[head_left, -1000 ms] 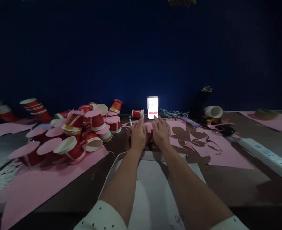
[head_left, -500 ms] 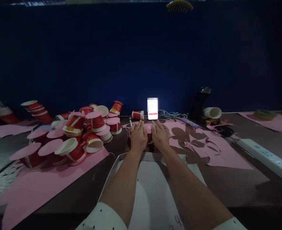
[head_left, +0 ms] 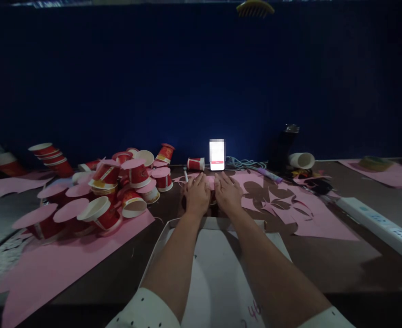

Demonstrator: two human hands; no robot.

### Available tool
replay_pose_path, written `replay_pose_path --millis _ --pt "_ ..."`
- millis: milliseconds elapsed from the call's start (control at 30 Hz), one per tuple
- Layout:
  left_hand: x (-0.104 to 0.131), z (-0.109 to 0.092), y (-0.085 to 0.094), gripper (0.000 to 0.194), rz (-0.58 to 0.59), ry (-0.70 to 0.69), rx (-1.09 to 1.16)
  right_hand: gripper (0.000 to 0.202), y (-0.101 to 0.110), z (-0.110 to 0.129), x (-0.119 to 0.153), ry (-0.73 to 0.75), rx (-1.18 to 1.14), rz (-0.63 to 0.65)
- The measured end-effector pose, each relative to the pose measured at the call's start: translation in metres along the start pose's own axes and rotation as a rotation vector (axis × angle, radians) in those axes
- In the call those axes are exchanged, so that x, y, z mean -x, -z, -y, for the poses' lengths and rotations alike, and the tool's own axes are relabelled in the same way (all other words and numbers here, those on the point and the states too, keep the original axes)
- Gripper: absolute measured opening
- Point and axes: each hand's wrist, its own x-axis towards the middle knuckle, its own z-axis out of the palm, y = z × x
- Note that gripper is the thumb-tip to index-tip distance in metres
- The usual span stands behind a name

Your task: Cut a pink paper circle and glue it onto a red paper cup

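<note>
My left hand (head_left: 198, 193) and my right hand (head_left: 228, 193) lie side by side, palms down, past the far end of a shallow white box (head_left: 221, 250). The fingers of both are stretched forward and rest on a pink paper piece (head_left: 210, 183), which shows between them. Under it, a sliver of what looks like a red paper cup (head_left: 213, 199) is visible; my hands hide the rest. Neither hand is wrapped round anything. A white marker-like stick (head_left: 186, 176) is just beyond my left fingers.
Red paper cups (head_left: 136, 173), several topped with pink discs, crowd the left on a pink sheet (head_left: 85, 255). A lit phone (head_left: 217, 155) leans at the back. Rightward are cut pink paper (head_left: 317, 223), a purple tube (head_left: 270, 175), a dark bottle (head_left: 285, 148) and a power strip (head_left: 378, 223).
My hands stay almost in place on the pink paper; the fingers have shifted very slightly. The whole view has moved a little.
</note>
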Motion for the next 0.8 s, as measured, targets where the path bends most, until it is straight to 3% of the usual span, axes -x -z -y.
replay_pose_path --millis 533,700,800 --pt "-0.001 0.006 -0.004 0.048 -0.023 -0.063 0.079 0.044 0.004 0.005 0.004 -0.088 -0.061 0.002" --pt "-0.006 0.013 0.001 0.057 -0.186 0.146 0.317 0.054 0.004 -0.008 -0.005 -0.134 -0.242 -0.18" --pt "-0.008 0.019 0.001 0.061 -0.184 0.274 0.385 0.062 0.004 -0.018 -0.012 -0.222 -0.284 -0.283"
